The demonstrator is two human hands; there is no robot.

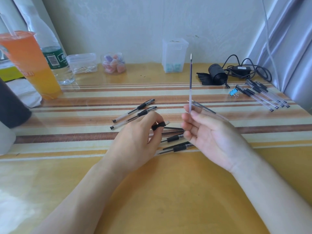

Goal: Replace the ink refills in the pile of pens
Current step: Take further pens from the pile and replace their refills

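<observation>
Only two hands and two forearms of the person are in view, all bare. The left hand (pixel 136 141), at the centre of the frame, shows its smooth back and knuckles. The left forearm (pixel 81 196) runs uncovered to the lower left corner. The right hand (pixel 211 134), just right of centre, shows its palm, with faint creases across it and a fold line at the wrist; its fingertips are blurred. The right forearm (pixel 270 188) runs uncovered to the lower right edge. Both forearms are slim and smooth, and look broader toward the bottom of the frame.
</observation>
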